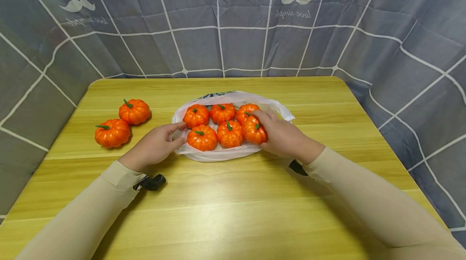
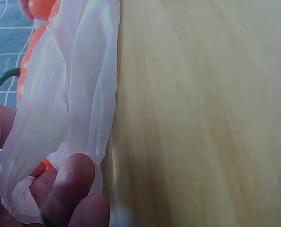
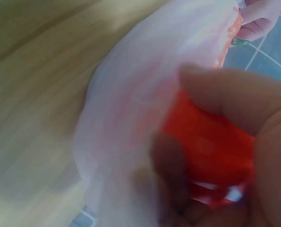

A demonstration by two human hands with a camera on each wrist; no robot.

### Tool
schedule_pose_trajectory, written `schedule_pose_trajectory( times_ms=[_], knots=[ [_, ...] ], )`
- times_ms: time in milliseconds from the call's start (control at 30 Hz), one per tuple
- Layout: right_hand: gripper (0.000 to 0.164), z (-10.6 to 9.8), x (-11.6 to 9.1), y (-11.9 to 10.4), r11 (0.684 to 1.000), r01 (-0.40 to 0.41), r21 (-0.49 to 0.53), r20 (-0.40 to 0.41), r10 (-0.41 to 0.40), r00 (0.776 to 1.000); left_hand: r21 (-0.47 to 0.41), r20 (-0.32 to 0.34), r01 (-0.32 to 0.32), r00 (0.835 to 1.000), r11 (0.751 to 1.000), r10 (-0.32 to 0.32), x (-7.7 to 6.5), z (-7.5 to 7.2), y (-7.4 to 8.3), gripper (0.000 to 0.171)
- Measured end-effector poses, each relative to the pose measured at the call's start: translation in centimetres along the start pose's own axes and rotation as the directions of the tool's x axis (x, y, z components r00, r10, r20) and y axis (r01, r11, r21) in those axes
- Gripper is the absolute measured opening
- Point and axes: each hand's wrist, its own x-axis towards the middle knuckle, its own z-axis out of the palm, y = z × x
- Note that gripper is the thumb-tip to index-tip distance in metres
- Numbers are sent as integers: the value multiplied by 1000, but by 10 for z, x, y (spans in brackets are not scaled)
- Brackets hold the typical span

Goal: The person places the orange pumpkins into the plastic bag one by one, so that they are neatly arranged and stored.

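Table (image 1: 233, 211), grey curtain (image 1: 240, 49), two outlying pumpkins (image 1: 113, 133) — left grip (image 1: 154, 146) holding bag (image 1: 218, 155), right grip (image 1: 282, 135) holding pumpkin (image 1: 253, 131)

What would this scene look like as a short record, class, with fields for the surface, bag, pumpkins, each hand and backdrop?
surface: wood-grain tabletop
container: white plastic bag, mouth open
pumpkins at bag: six orange pumpkins, two rows of three
pumpkins outside: two orange pumpkins, left of the bag
left hand: holds the bag's left edge
right hand: grips the near row's rightmost pumpkin; whether it rests on anything is unclear
backdrop: grey cloth, white grid lines
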Motion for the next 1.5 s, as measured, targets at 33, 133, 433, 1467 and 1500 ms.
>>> schedule_pose_trajectory(
  times_ms=[33,133,433,1467,1500],
  knots=[
    [91,-1,0,0,1000,2,12,-11,-2,1000,-1,0,0,1000,1000,0,0,0,0,60],
    [91,-1,-1,2,999,9,40,-46,-7,999,-8,3,1,1000,1000,-1,0,0,-1,61],
    [90,2,4,3,1000,-23,-21,-42,22,999,-6,6,5,1000,1000,-5,0,0,0,61],
    [97,3,1,0,995,-94,-22,34,95,995,11,4,0,1000,1000,0,4,2,-2,60],
    [97,3,1,0,995,-93,-20,32,93,995,11,4,0,1000,1000,0,4,2,-2,60]
  ],
)
